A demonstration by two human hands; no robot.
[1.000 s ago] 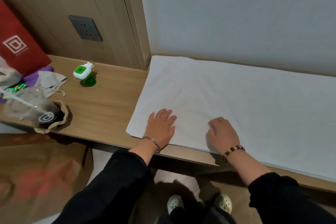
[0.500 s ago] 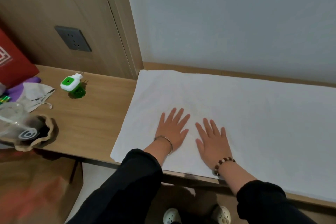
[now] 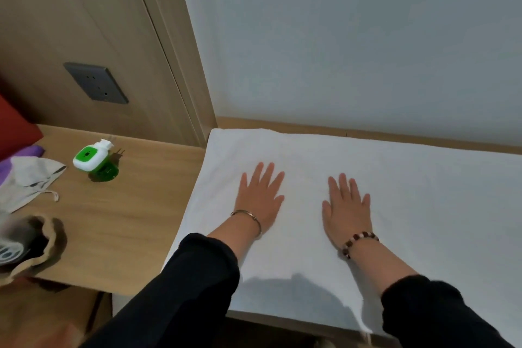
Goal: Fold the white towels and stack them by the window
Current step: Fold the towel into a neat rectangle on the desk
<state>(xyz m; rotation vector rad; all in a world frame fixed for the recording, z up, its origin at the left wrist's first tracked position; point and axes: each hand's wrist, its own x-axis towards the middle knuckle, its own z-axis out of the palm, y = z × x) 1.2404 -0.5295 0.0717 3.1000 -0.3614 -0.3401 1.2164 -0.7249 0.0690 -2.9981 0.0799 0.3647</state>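
Observation:
A white towel [image 3: 423, 206] lies spread flat over the wooden desk, from its left edge near the wall corner out past the right side of the view. My left hand [image 3: 261, 196] presses flat on the towel's left part, fingers straight and spread. My right hand [image 3: 346, 205] lies flat on the towel a hand's width to the right, fingers straight. Neither hand grips the cloth.
Left of the towel, on the bare wooden desk [image 3: 121, 220], stand a green and white plug-in device [image 3: 93, 159], a grey cloth pouch [image 3: 31, 178] and a brown-rimmed bag holding a plastic cup [image 3: 25, 246]. A grey wall socket [image 3: 96, 83] and a red bag [image 3: 14, 127] are further left.
My right hand went from curled at the towel's near edge to flat. Both hands slid further away from me over the towel and moved apart.

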